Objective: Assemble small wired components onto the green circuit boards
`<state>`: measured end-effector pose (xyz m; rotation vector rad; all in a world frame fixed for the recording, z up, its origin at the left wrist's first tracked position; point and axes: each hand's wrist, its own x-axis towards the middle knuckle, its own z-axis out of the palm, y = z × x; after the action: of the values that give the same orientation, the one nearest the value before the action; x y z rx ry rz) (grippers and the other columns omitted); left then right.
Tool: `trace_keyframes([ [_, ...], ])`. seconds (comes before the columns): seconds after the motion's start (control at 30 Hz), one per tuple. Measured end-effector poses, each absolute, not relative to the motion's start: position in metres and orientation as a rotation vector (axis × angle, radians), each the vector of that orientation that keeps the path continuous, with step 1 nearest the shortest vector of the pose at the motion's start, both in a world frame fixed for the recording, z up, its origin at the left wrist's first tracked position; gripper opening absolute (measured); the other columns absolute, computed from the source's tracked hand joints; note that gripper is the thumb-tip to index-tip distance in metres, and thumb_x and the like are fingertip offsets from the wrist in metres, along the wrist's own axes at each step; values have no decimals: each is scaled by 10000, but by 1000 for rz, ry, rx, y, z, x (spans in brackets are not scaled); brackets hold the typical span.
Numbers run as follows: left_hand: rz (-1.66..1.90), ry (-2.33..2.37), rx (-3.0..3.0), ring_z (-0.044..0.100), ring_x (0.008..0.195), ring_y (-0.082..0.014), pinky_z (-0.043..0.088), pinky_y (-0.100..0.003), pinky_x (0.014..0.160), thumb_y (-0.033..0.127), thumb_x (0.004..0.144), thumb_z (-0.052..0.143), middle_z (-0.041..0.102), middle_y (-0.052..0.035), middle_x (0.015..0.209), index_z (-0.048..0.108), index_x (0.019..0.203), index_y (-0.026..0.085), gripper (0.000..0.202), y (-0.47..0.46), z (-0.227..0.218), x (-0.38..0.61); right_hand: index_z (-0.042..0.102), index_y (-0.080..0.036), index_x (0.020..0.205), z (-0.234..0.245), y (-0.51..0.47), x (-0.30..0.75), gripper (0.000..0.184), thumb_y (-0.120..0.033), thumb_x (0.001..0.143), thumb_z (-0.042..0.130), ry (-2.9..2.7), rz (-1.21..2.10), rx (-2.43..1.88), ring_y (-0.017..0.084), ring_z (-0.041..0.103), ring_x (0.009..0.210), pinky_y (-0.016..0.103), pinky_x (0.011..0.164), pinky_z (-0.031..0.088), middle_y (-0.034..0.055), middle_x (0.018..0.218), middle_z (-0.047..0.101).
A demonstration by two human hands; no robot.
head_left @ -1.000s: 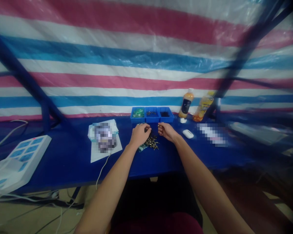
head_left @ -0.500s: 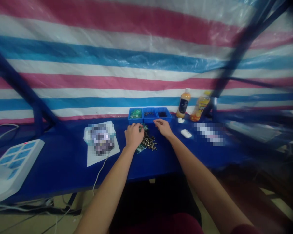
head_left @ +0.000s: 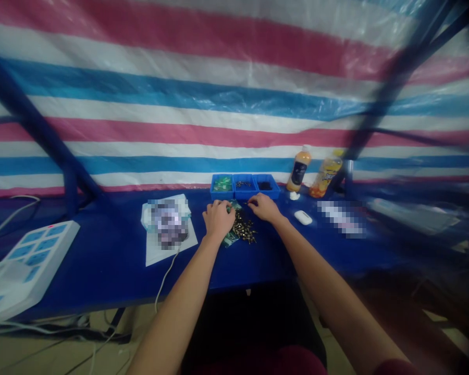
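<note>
A heap of small brass-coloured metal parts [head_left: 242, 229] lies on the blue table [head_left: 101, 271], just in front of a blue three-compartment tray [head_left: 244, 186]. The tray's compartments hold green pieces, small metal parts and dark parts. Green circuit boards [head_left: 230, 238] lie along the heap's left side. My left hand [head_left: 219, 219] is curled beside the heap, fingertips at the green pieces, and its grip is hidden. My right hand [head_left: 263, 207] sits at the heap's far right, its fingertips pinched on a small metal part [head_left: 250, 202].
To the left lie a pixelated packet [head_left: 168, 224] on white paper and a white power strip [head_left: 35, 263] with a cable. An orange bottle [head_left: 299, 169], a yellow bottle [head_left: 326, 174] and a small white device [head_left: 303, 217] stand right. A striped tarp hangs behind.
My left hand has moved down and to the left, onto the green pieces beside the heap. My right hand stays near the heap's far side, and the view has shifted slightly.
</note>
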<state>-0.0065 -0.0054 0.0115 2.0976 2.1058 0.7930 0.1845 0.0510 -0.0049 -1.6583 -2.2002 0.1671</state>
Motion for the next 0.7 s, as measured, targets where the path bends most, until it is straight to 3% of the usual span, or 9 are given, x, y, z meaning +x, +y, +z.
trace_keyframes([
  [0.07,803,2098,2096,511,1117,-322,420,-484,923,388,906,484,615,-98,1203,674,1043,269,263,-6,12,-7,723,-264,1077,-3,44,190,267,-414,910,578,-2214,178,-1707,243,591,1024,321,879,446,84,1124,622],
  [0.17,827,2060,2104,514,1106,-340,421,-501,916,402,904,492,620,-111,1189,678,1045,261,273,-5,11,-8,716,-260,1078,-3,36,195,256,-394,934,551,-2175,179,-1711,230,602,995,307,856,442,82,1089,633],
  [0.33,865,2022,2122,522,1097,-352,422,-517,909,396,895,507,632,-120,1173,686,1031,254,266,-4,9,-9,675,-239,1169,-5,34,196,383,-499,913,558,-1986,106,-1865,264,619,971,342,824,457,121,1109,634],
  [0.53,833,2011,2143,527,1104,-343,418,-498,912,409,890,517,639,-120,1173,687,1042,257,274,-4,6,-8,692,-238,1069,-6,39,194,273,-420,927,546,-1925,135,-1942,276,636,981,361,828,463,122,1104,654],
  [0.7,821,1998,2152,526,1095,-347,419,-511,899,403,892,501,636,-116,1170,686,1036,258,275,-3,5,-9,690,-224,1070,-5,38,199,346,-497,907,553,-1819,109,-2039,297,649,955,389,812,470,140,1060,677],
])
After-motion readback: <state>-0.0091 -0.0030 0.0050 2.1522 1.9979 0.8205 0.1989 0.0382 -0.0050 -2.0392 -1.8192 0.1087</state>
